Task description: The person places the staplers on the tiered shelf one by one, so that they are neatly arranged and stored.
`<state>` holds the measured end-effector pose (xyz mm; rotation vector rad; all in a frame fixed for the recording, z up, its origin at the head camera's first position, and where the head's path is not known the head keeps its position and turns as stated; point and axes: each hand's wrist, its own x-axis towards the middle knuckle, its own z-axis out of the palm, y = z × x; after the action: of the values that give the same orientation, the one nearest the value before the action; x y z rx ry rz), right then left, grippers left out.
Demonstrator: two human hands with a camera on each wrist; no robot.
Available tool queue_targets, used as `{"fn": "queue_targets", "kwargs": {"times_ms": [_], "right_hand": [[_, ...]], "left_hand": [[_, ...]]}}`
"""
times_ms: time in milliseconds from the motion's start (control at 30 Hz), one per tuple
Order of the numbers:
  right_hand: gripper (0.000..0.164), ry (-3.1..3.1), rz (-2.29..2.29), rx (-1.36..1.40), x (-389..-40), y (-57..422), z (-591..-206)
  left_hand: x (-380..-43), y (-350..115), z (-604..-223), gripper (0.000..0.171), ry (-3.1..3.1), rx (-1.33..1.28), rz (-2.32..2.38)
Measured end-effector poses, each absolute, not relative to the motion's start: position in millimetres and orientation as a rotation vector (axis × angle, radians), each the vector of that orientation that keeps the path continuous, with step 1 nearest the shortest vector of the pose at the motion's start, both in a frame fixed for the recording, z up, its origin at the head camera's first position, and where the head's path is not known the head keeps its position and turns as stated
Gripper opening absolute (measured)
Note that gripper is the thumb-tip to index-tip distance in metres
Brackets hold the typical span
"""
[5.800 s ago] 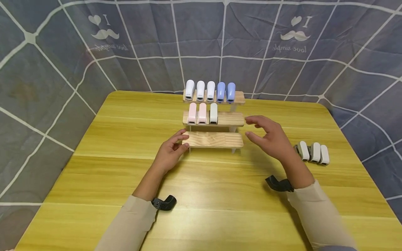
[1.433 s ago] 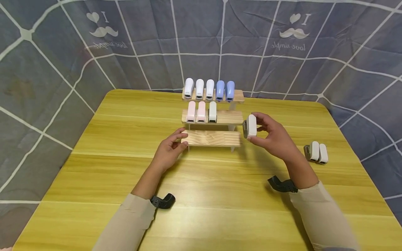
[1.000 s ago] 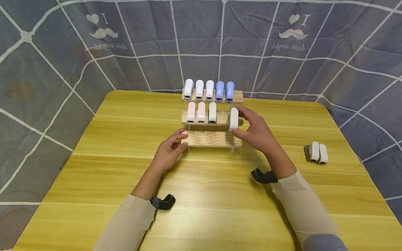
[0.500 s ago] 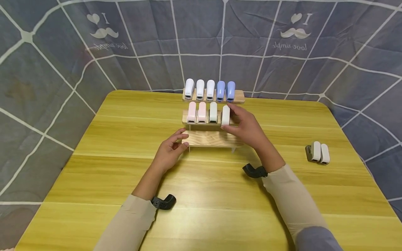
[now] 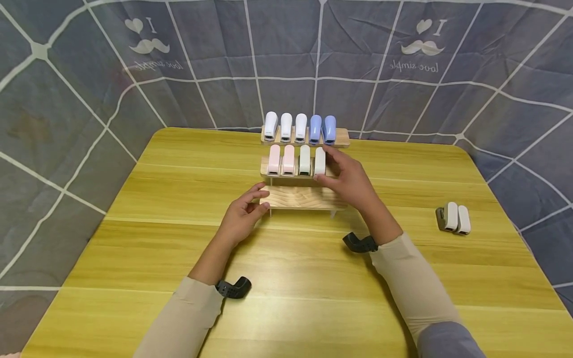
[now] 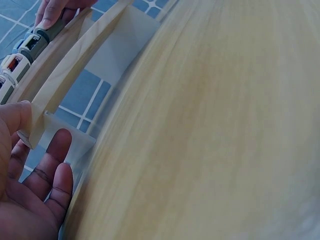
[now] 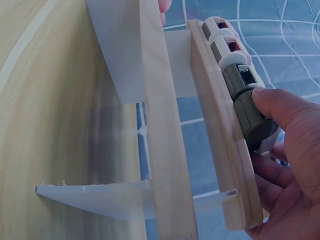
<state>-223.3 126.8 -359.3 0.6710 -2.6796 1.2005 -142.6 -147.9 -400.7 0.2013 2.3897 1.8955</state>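
Observation:
A three-tier wooden display stand [image 5: 304, 199] with clear supports stands on the table. My left hand [image 5: 239, 216] pinches the left end of its lowest board, thumb on top in the left wrist view. On the middle board, my right hand [image 5: 355, 181] holds a white mini stapler [image 5: 320, 161] between thumb and fingers; its dark grey base [image 7: 252, 122] is against the board in the right wrist view. Left of it are a pale green stapler [image 5: 304, 160] and two pink staplers [image 5: 281, 160]. White staplers [image 5: 285, 128] and blue staplers [image 5: 322, 130] line the top board.
Two more white staplers [image 5: 457, 219] lie side by side on the yellow wood-grain table [image 5: 291, 298], to the right. A grey cloth with white grid lines [image 5: 286, 54] hangs behind the table and along its sides.
My right hand has taken a white stapler from the group on the right and carried it left onto the middle board, beside the pale green one. My left hand has stayed on the lowest board.

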Motion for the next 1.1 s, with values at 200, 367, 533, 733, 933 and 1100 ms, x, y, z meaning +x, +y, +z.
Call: {"fn": "queue_targets", "kwargs": {"times_ms": [200, 367, 533, 733, 933, 1100], "right_hand": [[0.075, -2.648, 1.161, 0.669, -223.2, 125.9, -359.8], [0.074, -2.652, 1.132, 0.656, -222.4, 125.6, -359.8], [0.073, -2.65, 1.122, 0.654, -222.2, 125.9, -360.5], [0.072, -2.653, 1.094, 0.647, -221.9, 125.9, -360.2], [0.072, -2.64, 1.102, 0.66, -220.9, 126.0, -359.2], [0.066, -2.625, 1.134, 0.676, -216.7, 129.6, -359.1]], "left_hand": [[-143.1, -147.7, -399.8, 0.033, 2.388, 0.202, 1.89], [-143.1, -147.5, -399.4, 0.033, 2.391, 0.205, 1.89], [-143.4, -146.9, -398.9, 0.032, 2.388, 0.218, 1.906], [-144.6, -146.3, -398.4, 0.032, 2.395, 0.226, 1.901], [-144.3, -147.1, -398.1, 0.033, 2.402, 0.23, 1.89], [-142.6, -148.1, -399.2, 0.033, 2.393, 0.218, 1.888]]}}
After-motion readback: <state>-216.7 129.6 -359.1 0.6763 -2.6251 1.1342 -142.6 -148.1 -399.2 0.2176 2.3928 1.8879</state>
